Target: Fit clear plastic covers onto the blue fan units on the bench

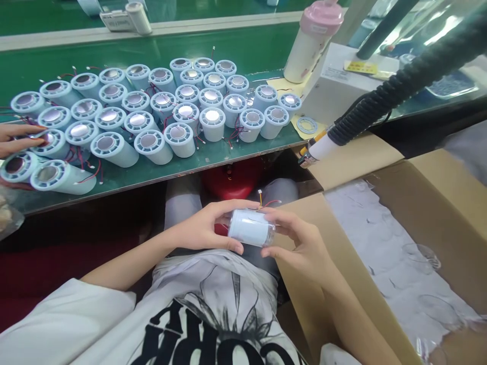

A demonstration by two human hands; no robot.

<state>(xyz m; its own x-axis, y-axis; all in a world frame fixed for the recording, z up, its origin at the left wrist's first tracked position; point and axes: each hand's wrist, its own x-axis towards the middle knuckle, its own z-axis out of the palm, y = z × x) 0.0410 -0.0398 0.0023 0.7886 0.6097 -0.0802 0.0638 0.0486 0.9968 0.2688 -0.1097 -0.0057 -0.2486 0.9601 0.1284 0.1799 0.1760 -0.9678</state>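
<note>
Over my lap I hold a light-blue cylinder (pixel 249 228) on its side, with clear plastic film around it. Thin red and yellow wires (pixel 266 204) with small white plugs stick up from it. My left hand (pixel 207 228) grips its left end, the thumb below and the fingers above. At the right end, the fingers and thumb of my right hand (pixel 300 238) close on the film. Many like cylinders (pixel 178 134) stand on the green bench (pixel 167 175) ahead, with ribbed rims, silvery round centres and loose thin wires.
Another person's hand (pixel 19 139) touches the cylinders at the far left. A black corrugated hose (pixel 380 101) slants down on the right, above an open cardboard box (pixel 456 192) with white lining. A pink-lidded bottle (pixel 312 43) stands by a white box (pixel 342 76).
</note>
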